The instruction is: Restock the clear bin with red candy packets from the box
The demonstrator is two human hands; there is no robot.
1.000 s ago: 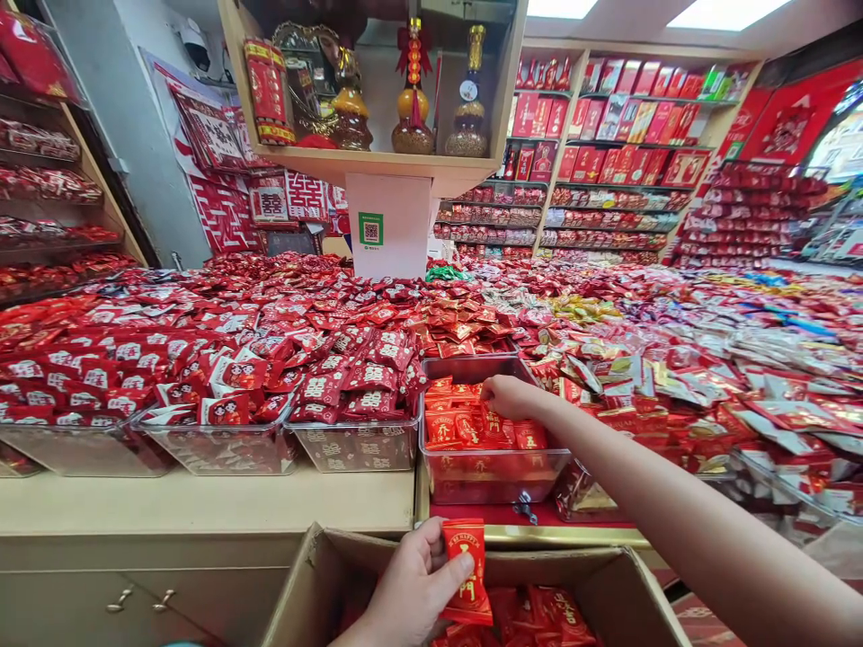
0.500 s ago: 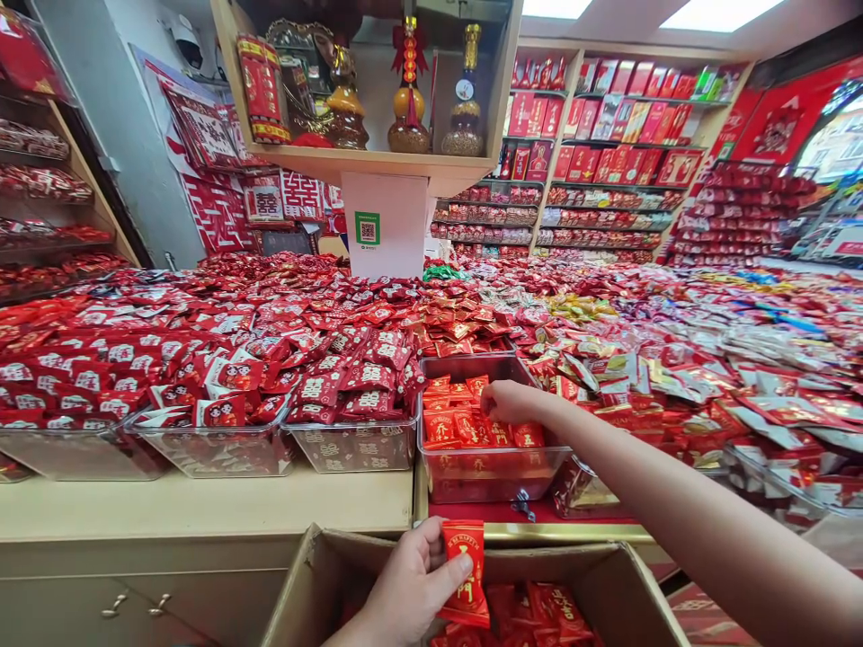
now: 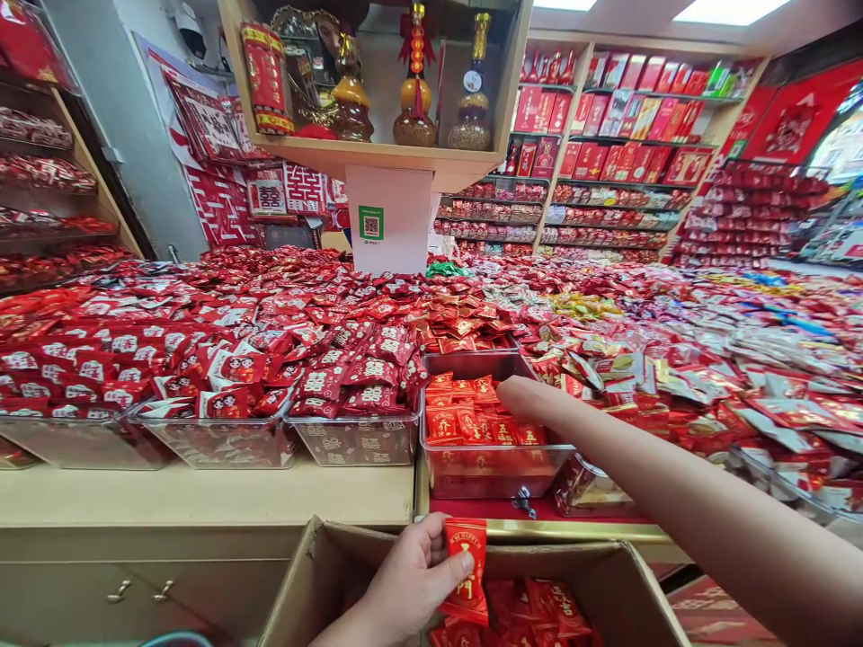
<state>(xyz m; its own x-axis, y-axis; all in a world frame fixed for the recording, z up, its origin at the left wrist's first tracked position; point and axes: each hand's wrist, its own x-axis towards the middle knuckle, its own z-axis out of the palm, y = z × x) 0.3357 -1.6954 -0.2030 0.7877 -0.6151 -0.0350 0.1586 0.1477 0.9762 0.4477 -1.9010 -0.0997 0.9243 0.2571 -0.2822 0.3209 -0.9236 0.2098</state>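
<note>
My left hand (image 3: 422, 575) pinches a red candy packet (image 3: 467, 566) with gold lettering between thumb and fingers, over an open cardboard box (image 3: 566, 571). More red packets (image 3: 546, 607) of the same look lie inside that box. Reaching forward from the right, my right hand (image 3: 529, 400) is over the right side of a clear plastic bin (image 3: 495, 472). Red and gold packets (image 3: 465, 422) stand in rows in this bin. The right fingers are bent down and hidden behind the hand, so what they hold, if anything, does not show.
Left of the bin stand other clear bins (image 3: 357, 440) heaped with dark red packets. Piles of wrapped sweets (image 3: 674, 359) spread to the right and behind. A wooden display cabinet (image 3: 431, 157) with bottles overhangs the counter on a white post (image 3: 397, 247). A cream ledge (image 3: 202, 499) runs along the front.
My right hand has shifted slightly right within the bin, and its fingers have gone out of sight. The left hand still holds its packet over the box.
</note>
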